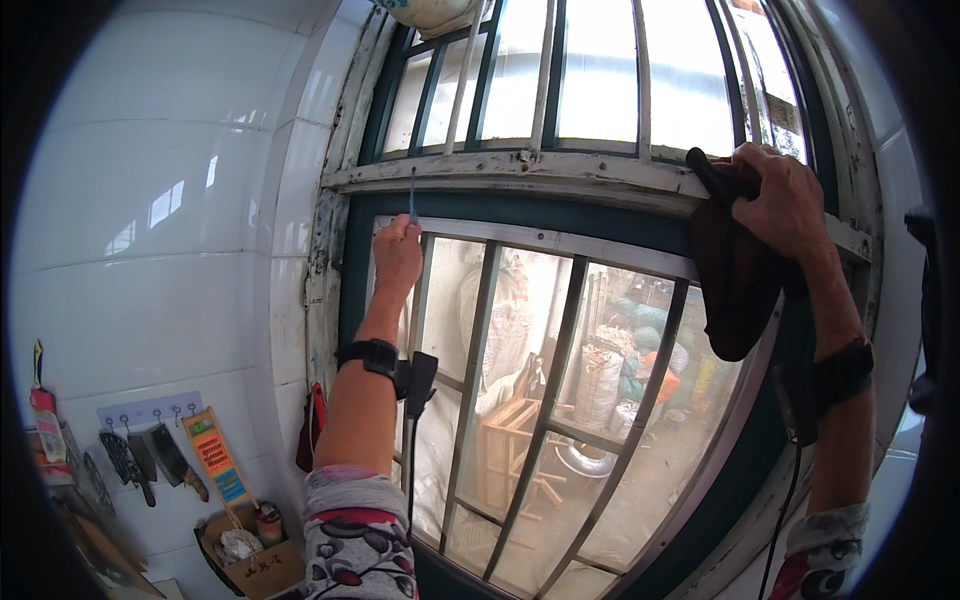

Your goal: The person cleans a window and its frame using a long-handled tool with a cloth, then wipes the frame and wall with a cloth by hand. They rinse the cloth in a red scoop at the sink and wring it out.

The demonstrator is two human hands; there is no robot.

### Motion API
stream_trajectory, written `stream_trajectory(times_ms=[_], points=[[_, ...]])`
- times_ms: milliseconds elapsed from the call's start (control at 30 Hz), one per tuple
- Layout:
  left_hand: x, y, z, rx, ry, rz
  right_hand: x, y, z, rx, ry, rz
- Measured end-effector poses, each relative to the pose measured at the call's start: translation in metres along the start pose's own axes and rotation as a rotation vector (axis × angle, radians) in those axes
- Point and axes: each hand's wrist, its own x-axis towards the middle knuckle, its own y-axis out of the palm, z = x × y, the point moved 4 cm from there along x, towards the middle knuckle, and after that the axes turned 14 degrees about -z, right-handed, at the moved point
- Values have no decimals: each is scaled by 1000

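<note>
Left hand [398, 255] pinches a blue cord [413, 192] at the window beam [575, 168]; right hand [785, 205] clutches dark cloth [733, 290] near its right end; seemingly a positioning step, the next move calling for steady grips.

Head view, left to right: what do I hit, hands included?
Orange-faced board → red-and-black hanging item → left hand pinching a thin blue strand → wooden frame behind the window → orange bundle → right hand with a dark cloth.
</note>
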Motion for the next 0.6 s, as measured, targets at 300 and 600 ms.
stream_trajectory(times_ms=[300,600], points=[[-19,-9,0,1,71,-78,-3,1,1,16,-48,-73],[-27,0,4,-276,-80,-219,-4,3,-2,-13,-54,-90]])
